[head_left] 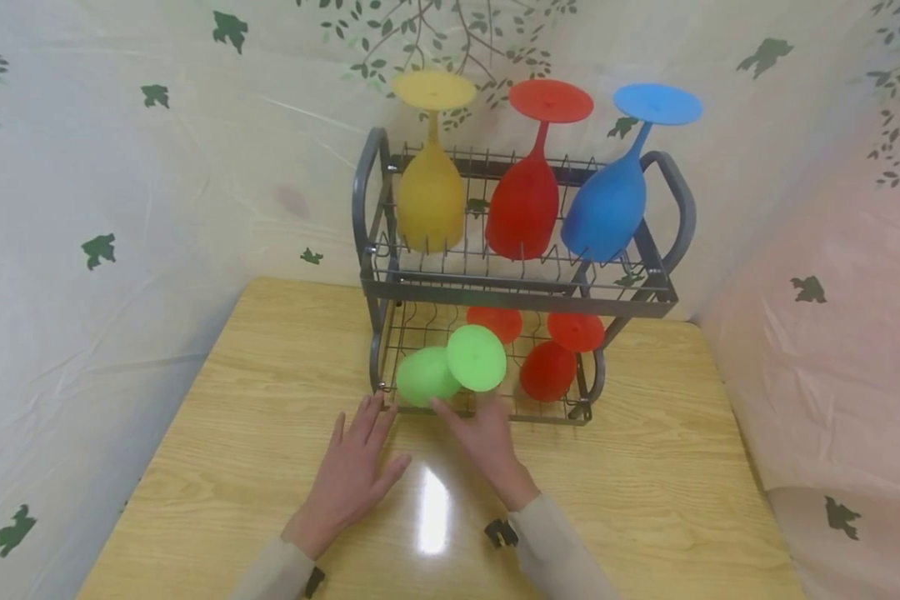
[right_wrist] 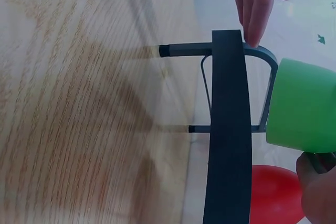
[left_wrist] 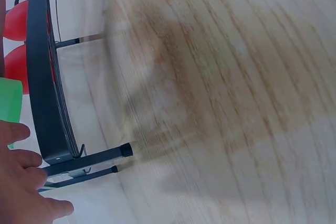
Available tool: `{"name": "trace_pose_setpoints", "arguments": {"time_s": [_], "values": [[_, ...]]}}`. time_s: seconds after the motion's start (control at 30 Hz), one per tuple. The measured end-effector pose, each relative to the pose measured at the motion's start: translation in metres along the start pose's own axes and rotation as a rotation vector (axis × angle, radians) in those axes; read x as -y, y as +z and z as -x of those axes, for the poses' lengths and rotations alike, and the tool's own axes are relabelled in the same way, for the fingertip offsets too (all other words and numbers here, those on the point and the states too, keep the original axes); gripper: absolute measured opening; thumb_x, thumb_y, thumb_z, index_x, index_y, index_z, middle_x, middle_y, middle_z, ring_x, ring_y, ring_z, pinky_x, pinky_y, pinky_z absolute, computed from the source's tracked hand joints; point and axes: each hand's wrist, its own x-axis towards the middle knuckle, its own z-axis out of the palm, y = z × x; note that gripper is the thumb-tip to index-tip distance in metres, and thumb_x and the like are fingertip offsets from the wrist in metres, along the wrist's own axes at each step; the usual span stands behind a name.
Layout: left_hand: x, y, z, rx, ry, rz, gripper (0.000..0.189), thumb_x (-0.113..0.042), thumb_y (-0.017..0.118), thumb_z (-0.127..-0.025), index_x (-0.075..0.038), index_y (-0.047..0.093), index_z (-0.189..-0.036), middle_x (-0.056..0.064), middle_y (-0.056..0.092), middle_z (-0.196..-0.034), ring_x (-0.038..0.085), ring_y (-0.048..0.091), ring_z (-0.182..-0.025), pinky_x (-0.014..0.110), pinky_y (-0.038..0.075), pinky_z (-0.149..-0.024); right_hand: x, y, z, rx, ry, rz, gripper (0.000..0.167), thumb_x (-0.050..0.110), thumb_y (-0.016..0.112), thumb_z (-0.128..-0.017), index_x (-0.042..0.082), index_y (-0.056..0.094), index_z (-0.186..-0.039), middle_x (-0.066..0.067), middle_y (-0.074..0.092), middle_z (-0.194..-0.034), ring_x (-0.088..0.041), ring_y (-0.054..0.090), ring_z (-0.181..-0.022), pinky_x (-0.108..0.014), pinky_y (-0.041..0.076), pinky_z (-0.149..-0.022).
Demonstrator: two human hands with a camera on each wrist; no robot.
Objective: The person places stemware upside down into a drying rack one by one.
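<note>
A green plastic wine glass [head_left: 427, 377] lies tilted over the lower shelf's front left, its round foot toward me on the right. My right hand [head_left: 487, 442] holds it near the stem, thumb along the bowl; the foot hides the other fingers. In the right wrist view, the green bowl [right_wrist: 302, 106] stands off the front bar with its rim toward the shelf. My left hand [head_left: 351, 477] has its fingers stretched out, tips right at the front left corner of the dark two-tier dish rack [head_left: 521, 296]. In the right wrist view, the left fingers [right_wrist: 257, 11] overlap that corner.
Upside-down yellow [head_left: 431, 200], red [head_left: 523, 208] and blue [head_left: 606, 208] wine glasses stand on the upper tier. Two red ones share the lower tier, one at the right [head_left: 549, 371] and another behind [head_left: 495, 322]. The rack stands on a wooden table [head_left: 270, 358] before a patterned cloth.
</note>
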Motion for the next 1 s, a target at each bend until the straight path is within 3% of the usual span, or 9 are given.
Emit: {"name": "trace_pose_setpoints", "arguments": {"time_s": [0.23,0.47,0.63,1.0], "values": [[0.000,0.001,0.003,0.049,-0.028,-0.014,0.077,-0.056,0.051,-0.102,-0.003,0.040,-0.157,0.022,0.022,-0.169,0.041,0.025,-0.153,0.071,0.027,-0.116,0.002,0.007,-0.009,0.046,0.028,0.032,0.080,0.014,0.087,-0.084,0.012,0.044,-0.152,-0.005,0.057,-0.148,-0.025,0.052,-0.138,-0.051,0.041,-0.116],[0.000,0.003,0.005,0.035,-0.018,-0.029,0.077,-0.056,0.052,-0.102,0.003,0.048,-0.151,0.024,0.024,-0.167,0.042,0.030,-0.152,0.070,0.031,-0.115,-0.002,0.014,-0.017,0.081,0.019,0.105,0.085,0.016,0.085,-0.086,0.021,0.040,-0.157,0.000,0.050,-0.155,-0.022,0.046,-0.144,-0.056,0.040,-0.115],[-0.002,0.002,0.005,0.033,-0.021,-0.024,0.080,-0.056,0.051,-0.102,0.004,0.041,-0.154,0.024,0.025,-0.167,0.040,0.030,-0.152,0.069,0.032,-0.115,-0.002,0.017,-0.021,0.100,0.066,0.120,0.086,0.017,0.085,-0.085,0.025,0.039,-0.158,0.002,0.048,-0.157,-0.021,0.044,-0.145,-0.058,0.040,-0.114],[-0.002,0.002,0.003,0.072,-0.037,-0.085,0.082,-0.055,0.049,-0.104,0.006,0.036,-0.156,0.023,0.023,-0.167,0.038,0.029,-0.153,0.065,0.031,-0.118,0.000,0.023,-0.027,0.147,0.103,0.204,0.083,0.023,0.083,-0.089,0.019,0.038,-0.159,-0.006,0.048,-0.157,-0.026,0.046,-0.144,-0.056,0.043,-0.112]]}}
